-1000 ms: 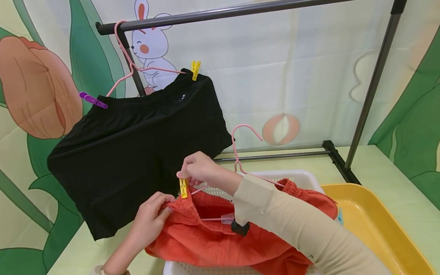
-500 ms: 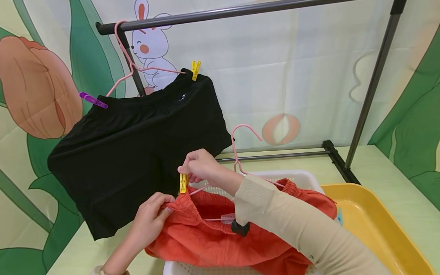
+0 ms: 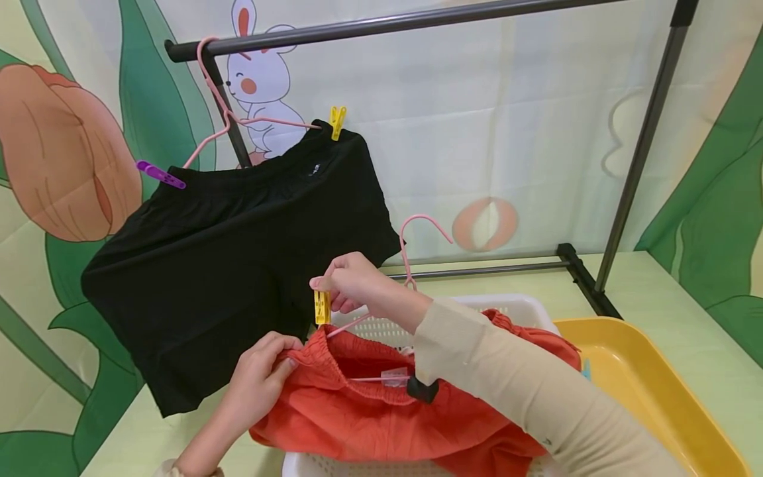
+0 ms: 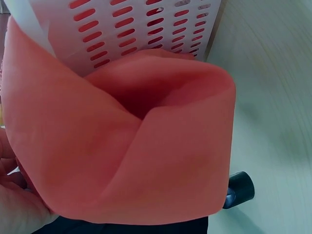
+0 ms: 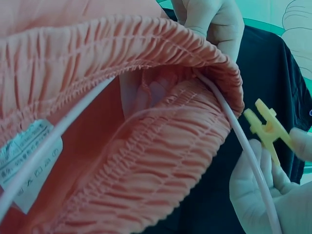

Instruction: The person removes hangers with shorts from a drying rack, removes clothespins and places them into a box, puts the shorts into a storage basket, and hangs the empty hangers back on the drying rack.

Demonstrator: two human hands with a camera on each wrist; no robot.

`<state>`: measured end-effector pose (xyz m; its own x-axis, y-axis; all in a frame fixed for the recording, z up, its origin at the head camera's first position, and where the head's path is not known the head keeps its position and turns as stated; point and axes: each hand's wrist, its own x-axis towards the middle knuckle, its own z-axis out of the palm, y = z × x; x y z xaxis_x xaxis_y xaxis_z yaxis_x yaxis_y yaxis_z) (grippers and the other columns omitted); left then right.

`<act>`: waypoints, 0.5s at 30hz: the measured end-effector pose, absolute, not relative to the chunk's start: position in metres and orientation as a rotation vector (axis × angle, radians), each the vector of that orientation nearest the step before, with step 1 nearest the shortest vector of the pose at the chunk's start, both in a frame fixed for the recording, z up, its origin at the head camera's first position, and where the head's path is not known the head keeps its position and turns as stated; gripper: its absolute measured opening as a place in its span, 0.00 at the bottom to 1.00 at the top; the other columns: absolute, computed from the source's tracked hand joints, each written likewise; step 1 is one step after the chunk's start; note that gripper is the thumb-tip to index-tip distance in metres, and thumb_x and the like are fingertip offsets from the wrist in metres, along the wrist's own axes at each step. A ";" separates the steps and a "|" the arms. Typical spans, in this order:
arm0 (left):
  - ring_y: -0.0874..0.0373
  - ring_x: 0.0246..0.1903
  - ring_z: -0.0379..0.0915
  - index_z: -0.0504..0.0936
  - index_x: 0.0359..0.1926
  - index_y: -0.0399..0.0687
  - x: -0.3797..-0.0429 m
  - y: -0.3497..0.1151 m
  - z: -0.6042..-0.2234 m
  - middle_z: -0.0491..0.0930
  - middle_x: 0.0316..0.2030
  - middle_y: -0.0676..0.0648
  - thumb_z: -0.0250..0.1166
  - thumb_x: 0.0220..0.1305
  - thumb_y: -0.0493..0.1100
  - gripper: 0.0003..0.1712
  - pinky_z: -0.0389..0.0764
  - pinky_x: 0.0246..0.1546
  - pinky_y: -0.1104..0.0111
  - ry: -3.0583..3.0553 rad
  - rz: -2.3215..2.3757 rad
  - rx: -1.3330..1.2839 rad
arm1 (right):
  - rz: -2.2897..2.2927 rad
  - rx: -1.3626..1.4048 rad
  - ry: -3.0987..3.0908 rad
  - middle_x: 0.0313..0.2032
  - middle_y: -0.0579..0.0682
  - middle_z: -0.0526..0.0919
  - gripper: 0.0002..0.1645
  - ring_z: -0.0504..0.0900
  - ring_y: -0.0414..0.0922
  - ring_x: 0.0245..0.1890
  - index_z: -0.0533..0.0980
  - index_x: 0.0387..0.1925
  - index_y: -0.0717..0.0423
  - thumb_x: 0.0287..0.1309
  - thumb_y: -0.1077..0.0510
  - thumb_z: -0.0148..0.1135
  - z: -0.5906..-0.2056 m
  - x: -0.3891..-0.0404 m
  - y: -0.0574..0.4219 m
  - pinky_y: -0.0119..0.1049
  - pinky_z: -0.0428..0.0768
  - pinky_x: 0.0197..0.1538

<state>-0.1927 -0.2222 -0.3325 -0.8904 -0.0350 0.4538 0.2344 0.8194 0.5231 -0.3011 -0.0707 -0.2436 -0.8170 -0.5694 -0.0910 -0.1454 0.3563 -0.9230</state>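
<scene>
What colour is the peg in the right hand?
Yellow. The peg in the right hand shows its colour best in the head view.

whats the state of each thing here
red shorts, held up, waistband gaping
left hand, gripping red shorts
held clothespin, jaws apart, clamping nothing
right hand, pinching held clothespin
lower hanger, inside red shorts, off the rack
black shorts, hanging
upper hanger, hooked on the rack
purple clothespin, clipped to black shorts
upper yellow clothespin, clipped to black shorts
white basket, partly hidden
yellow tray, lying flat

Room below the rail (image 3: 393, 24); a hanger (image 5: 245, 144) (pink) obstructs the open waistband (image 5: 156, 161).
</scene>
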 end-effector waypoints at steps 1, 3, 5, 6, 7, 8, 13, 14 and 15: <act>0.62 0.29 0.67 0.77 0.31 0.44 -0.193 -0.222 -0.333 0.72 0.29 0.51 0.59 0.52 0.27 0.10 0.75 0.32 0.76 -2.550 -0.812 -0.149 | -1.443 -0.635 2.215 0.27 0.52 0.78 0.12 0.77 0.46 0.24 0.72 0.29 0.56 0.52 0.50 0.59 -0.244 -0.301 -0.070 0.31 0.78 0.29; 0.62 0.29 0.67 0.77 0.31 0.44 -0.193 -0.222 -0.333 0.72 0.29 0.52 0.59 0.52 0.27 0.10 0.75 0.32 0.76 -2.545 -0.804 -0.153 | -1.416 -0.667 2.189 0.28 0.52 0.78 0.13 0.78 0.46 0.24 0.72 0.30 0.55 0.52 0.49 0.59 -0.244 -0.300 -0.069 0.32 0.79 0.30; 0.62 0.29 0.67 0.78 0.31 0.44 -0.193 -0.223 -0.333 0.73 0.29 0.52 0.59 0.52 0.27 0.10 0.75 0.32 0.75 -2.542 -0.795 -0.154 | -1.378 -0.708 2.176 0.28 0.51 0.78 0.13 0.79 0.46 0.25 0.73 0.31 0.55 0.51 0.49 0.59 -0.244 -0.299 -0.068 0.32 0.79 0.30; 0.62 0.29 0.67 0.78 0.31 0.44 -0.193 -0.223 -0.333 0.73 0.29 0.52 0.59 0.52 0.27 0.10 0.75 0.32 0.75 -2.542 -0.794 -0.154 | -1.362 -0.730 2.174 0.29 0.51 0.78 0.13 0.79 0.46 0.25 0.73 0.32 0.54 0.51 0.49 0.59 -0.244 -0.298 -0.067 0.32 0.79 0.31; 0.62 0.29 0.67 0.78 0.31 0.45 -0.193 -0.223 -0.333 0.73 0.29 0.52 0.59 0.52 0.27 0.10 0.75 0.32 0.75 -2.543 -0.794 -0.152 | -1.352 -0.748 2.169 0.29 0.51 0.78 0.13 0.79 0.47 0.25 0.73 0.32 0.54 0.51 0.48 0.59 -0.244 -0.297 -0.066 0.32 0.79 0.30; 0.62 0.29 0.67 0.78 0.32 0.45 -0.193 -0.223 -0.333 0.73 0.29 0.52 0.59 0.52 0.27 0.10 0.75 0.32 0.75 -2.545 -0.797 -0.150 | -1.346 -0.763 2.166 0.29 0.51 0.78 0.14 0.79 0.47 0.25 0.73 0.32 0.54 0.51 0.48 0.59 -0.244 -0.296 -0.066 0.32 0.79 0.30; 0.62 0.30 0.67 0.78 0.32 0.44 -0.193 -0.222 -0.333 0.73 0.29 0.51 0.59 0.52 0.27 0.09 0.75 0.33 0.76 -2.551 -0.811 -0.147 | -1.352 -0.813 2.156 0.30 0.50 0.79 0.14 0.80 0.46 0.24 0.73 0.33 0.54 0.51 0.48 0.59 -0.241 -0.292 -0.063 0.32 0.79 0.30; 0.62 0.30 0.67 0.78 0.32 0.44 -0.193 -0.222 -0.333 0.73 0.30 0.51 0.59 0.52 0.27 0.09 0.75 0.33 0.76 -2.552 -0.813 -0.146 | -1.357 -0.820 2.150 0.30 0.50 0.79 0.14 0.80 0.46 0.24 0.73 0.32 0.55 0.51 0.48 0.60 -0.240 -0.291 -0.063 0.32 0.79 0.31; 0.62 0.30 0.67 0.78 0.32 0.44 -0.193 -0.222 -0.333 0.73 0.30 0.51 0.59 0.52 0.27 0.09 0.75 0.32 0.76 -2.554 -0.813 -0.145 | -1.361 -0.827 2.144 0.29 0.51 0.78 0.14 0.79 0.46 0.23 0.73 0.32 0.55 0.51 0.49 0.60 -0.240 -0.290 -0.062 0.32 0.79 0.31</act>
<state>-0.1931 -0.2225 -0.3329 -0.8916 -0.0361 0.4513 0.2315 0.8203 0.5230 -0.2904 -0.0619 -0.2397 -0.7098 -0.7014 -0.0657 -0.2393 0.3278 -0.9139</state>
